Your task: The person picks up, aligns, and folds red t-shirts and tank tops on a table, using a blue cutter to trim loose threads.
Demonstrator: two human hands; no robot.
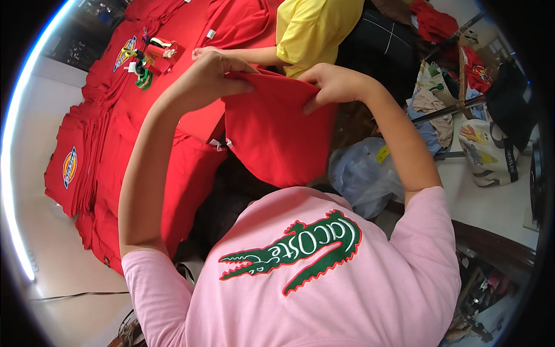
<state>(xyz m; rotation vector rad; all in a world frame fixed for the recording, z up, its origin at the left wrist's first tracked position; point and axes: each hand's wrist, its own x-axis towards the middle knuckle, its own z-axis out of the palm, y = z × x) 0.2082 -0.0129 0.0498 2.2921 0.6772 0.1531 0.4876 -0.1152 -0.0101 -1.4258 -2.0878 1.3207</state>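
A red garment (280, 133) hangs stretched between my two raised hands, its lower part draping toward my chest. My left hand (217, 84) is closed on its upper left edge, thumb on the near side. At the upper right edge, my right hand (336, 87) pinches the cloth between thumb and fingers. A small white tag (229, 143) shows on the garment's left side. Just left of it, more red cloth (179, 179) spills over the table's near side.
Piled red shirts (78, 162) with round emblems cover the table at left. Scissors (137, 55) and green tape (143, 78) lie there. A person in a yellow shirt (312, 34) works opposite, forearm close to my left hand. A plastic bag (361, 176), patterned bag (488, 153) and cloth-laden rack (457, 107) stand right.
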